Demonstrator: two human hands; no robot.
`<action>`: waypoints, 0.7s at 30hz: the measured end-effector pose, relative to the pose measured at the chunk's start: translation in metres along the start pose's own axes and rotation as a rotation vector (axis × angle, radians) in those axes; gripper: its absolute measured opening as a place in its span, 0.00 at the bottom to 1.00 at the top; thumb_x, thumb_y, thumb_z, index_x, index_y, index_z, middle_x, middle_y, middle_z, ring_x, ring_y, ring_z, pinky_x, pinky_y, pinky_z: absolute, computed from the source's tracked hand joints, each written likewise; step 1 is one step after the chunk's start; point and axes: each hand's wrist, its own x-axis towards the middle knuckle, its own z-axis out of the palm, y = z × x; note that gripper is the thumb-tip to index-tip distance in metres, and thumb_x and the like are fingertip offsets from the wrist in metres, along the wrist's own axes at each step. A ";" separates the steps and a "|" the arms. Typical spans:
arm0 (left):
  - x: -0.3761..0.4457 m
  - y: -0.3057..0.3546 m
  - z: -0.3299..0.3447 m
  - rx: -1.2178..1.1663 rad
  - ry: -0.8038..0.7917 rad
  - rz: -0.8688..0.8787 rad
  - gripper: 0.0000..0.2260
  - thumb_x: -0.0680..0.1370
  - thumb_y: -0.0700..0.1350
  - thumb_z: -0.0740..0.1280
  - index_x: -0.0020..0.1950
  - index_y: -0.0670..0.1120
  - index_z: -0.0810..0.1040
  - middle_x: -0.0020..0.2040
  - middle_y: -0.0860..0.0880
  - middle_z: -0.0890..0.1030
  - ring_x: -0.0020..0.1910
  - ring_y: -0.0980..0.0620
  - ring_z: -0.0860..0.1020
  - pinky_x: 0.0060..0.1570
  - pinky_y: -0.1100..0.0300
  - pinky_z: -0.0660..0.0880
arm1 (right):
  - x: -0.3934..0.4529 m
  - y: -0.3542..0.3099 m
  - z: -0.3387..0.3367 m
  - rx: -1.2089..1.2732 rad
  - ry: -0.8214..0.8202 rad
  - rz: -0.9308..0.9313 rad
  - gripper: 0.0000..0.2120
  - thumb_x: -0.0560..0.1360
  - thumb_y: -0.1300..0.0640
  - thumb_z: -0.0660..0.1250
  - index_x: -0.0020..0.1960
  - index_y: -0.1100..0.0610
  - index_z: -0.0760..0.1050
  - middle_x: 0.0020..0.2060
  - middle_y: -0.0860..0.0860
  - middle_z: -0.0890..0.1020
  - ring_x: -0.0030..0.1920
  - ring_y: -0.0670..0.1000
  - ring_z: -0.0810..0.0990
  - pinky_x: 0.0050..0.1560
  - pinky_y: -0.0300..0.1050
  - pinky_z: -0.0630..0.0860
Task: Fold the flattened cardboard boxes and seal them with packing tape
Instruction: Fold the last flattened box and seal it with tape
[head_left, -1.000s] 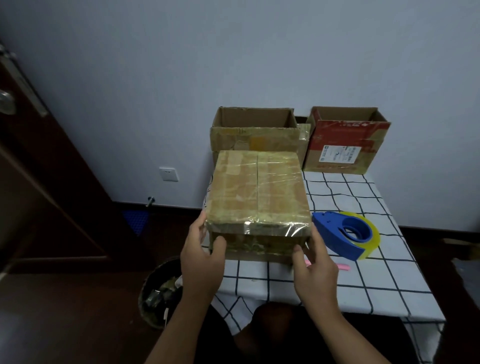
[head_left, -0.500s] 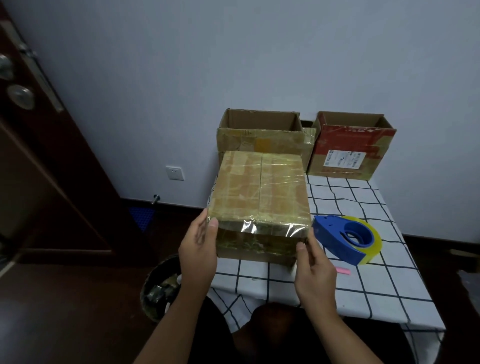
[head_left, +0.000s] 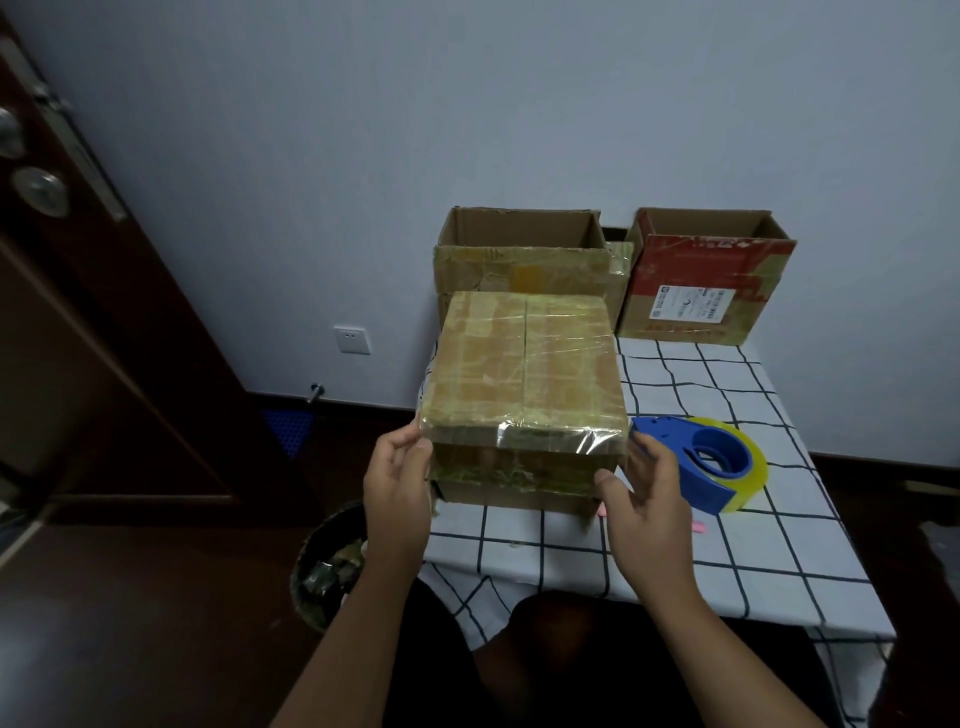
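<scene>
The sealed box (head_left: 524, 384) sits at the table's (head_left: 727, 561) near-left edge. The left hand (head_left: 397, 480) pinches its front-left tape corner; the right hand (head_left: 641, 491), fingers loosely spread, touches the front-right corner. Best to press the loose front tape flat, working outward from the centre seam, while steadying both corners.

So the taped box (head_left: 524, 374) sits on the tabletop (head_left: 727, 551) at its near-left corner, closed side up. Left hand (head_left: 397, 486) is at the box's near-left corner, right hand (head_left: 647, 499) at its near-right corner. Tape dispenser (head_left: 711, 467) lies on the tabletop just right of the box, right behind the right hand. Two open boxes stand at the back against the wall: one (head_left: 524, 254) directly behind the taped box, the other (head_left: 706, 275) beside it to the right. A bin (head_left: 324, 564) sits on the floor, left of the tabletop.
</scene>
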 end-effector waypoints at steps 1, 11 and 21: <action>-0.001 -0.001 0.000 -0.002 0.001 0.002 0.10 0.81 0.35 0.60 0.55 0.47 0.77 0.53 0.52 0.81 0.51 0.61 0.80 0.47 0.68 0.76 | -0.002 0.000 0.000 -0.009 -0.003 -0.009 0.19 0.78 0.64 0.67 0.65 0.53 0.69 0.63 0.50 0.78 0.66 0.44 0.76 0.62 0.40 0.76; 0.014 -0.002 0.005 0.116 -0.040 -0.023 0.18 0.73 0.51 0.74 0.60 0.51 0.74 0.57 0.49 0.80 0.57 0.55 0.80 0.58 0.56 0.78 | 0.006 -0.026 -0.005 -0.093 0.022 0.015 0.08 0.77 0.49 0.68 0.46 0.53 0.74 0.53 0.51 0.83 0.55 0.47 0.81 0.42 0.24 0.71; 0.018 -0.008 0.004 0.197 -0.077 0.020 0.25 0.67 0.59 0.73 0.61 0.53 0.73 0.56 0.44 0.80 0.55 0.50 0.79 0.59 0.46 0.77 | 0.020 -0.019 -0.011 -0.351 0.006 -0.037 0.14 0.75 0.44 0.69 0.43 0.54 0.72 0.48 0.44 0.82 0.41 0.35 0.77 0.42 0.38 0.73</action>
